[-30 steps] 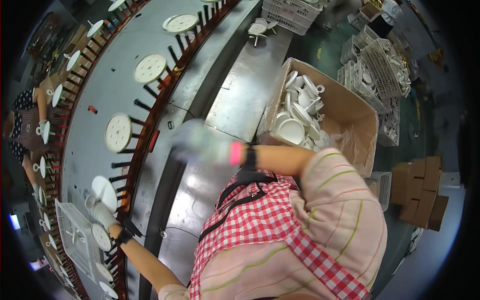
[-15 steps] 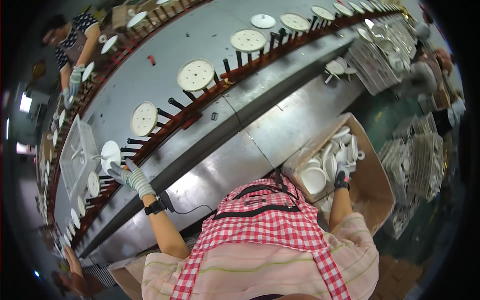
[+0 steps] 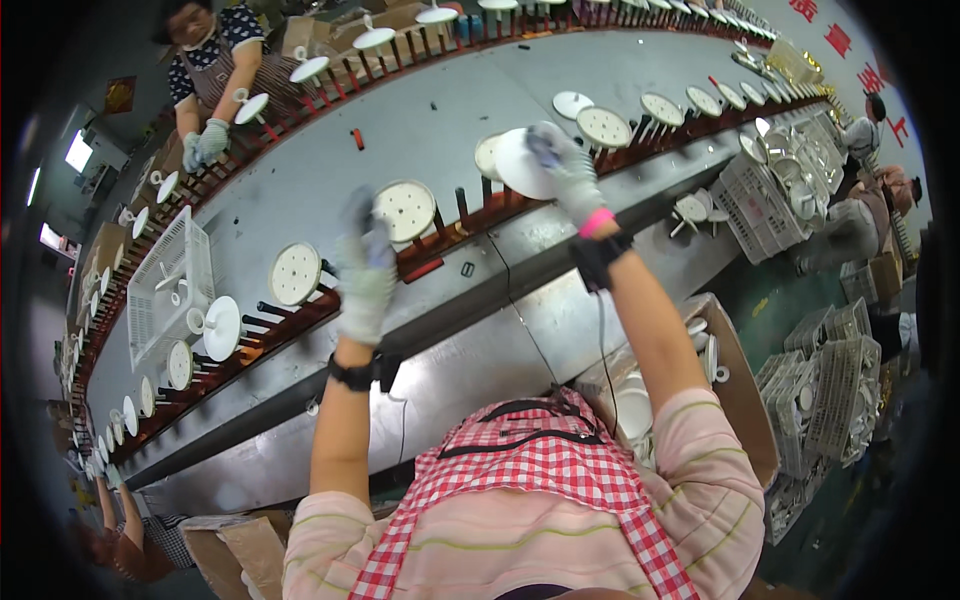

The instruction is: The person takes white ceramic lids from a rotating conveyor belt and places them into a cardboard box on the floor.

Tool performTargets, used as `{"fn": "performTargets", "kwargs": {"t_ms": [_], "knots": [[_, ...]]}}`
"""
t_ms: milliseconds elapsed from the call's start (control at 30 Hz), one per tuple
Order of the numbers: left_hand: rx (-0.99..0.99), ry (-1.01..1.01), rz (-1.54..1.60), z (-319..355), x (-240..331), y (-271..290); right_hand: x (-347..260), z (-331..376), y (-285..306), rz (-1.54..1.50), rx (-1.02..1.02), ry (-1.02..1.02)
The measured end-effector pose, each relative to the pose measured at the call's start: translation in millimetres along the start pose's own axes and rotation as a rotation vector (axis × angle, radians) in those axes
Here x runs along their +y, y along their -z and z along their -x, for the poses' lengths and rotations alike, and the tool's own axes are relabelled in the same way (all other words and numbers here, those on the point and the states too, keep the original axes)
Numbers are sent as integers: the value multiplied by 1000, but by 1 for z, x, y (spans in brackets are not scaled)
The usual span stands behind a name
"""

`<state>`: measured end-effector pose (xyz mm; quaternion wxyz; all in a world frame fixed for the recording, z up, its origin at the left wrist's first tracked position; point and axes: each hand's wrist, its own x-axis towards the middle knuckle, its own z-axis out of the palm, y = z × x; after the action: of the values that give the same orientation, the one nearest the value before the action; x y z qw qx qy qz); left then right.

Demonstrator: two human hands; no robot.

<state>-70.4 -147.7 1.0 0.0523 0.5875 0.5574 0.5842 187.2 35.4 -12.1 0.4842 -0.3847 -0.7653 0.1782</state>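
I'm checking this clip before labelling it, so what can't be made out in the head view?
- Right hand: its glove covers part of the white disc, so the grip is unclear.
- Left hand: motion-blurred; contact with the round perforated holder can't be told.
- Cardboard box: contents mostly hidden behind the right forearm.

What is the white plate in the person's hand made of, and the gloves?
The white plate looks like glazed or unfired ceramic: smooth, plain white, stiff thin rim. The gloves, on the left hand and right hand, look like knitted cotton: soft, greyish, stretchy cuffs.
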Motion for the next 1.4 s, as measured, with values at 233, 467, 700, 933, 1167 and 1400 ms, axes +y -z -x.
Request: {"fn": "performTargets", "kwargs": {"t_ms": [233, 467, 700, 933, 1167, 1400], "knots": [[-272, 181, -60, -68, -28, -86, -19, -17, -75, 164, -135, -274], [-458, 720, -271, -105, -102, -111, -24, 15, -119, 243, -120, 106], [-434, 678, -423, -97, -85, -57, -64, -38, -165, 351, -539, -485], [-478, 374, -356, -92, -172, -36, -60, -18, -186, 443, -407, -236], [-441, -60, -590, -88, -247, 97, -118, 88, -96, -186, -299, 86], [76, 228, -690, 53, -81, 62, 54, 258, 131, 467, 391, -977]]}}
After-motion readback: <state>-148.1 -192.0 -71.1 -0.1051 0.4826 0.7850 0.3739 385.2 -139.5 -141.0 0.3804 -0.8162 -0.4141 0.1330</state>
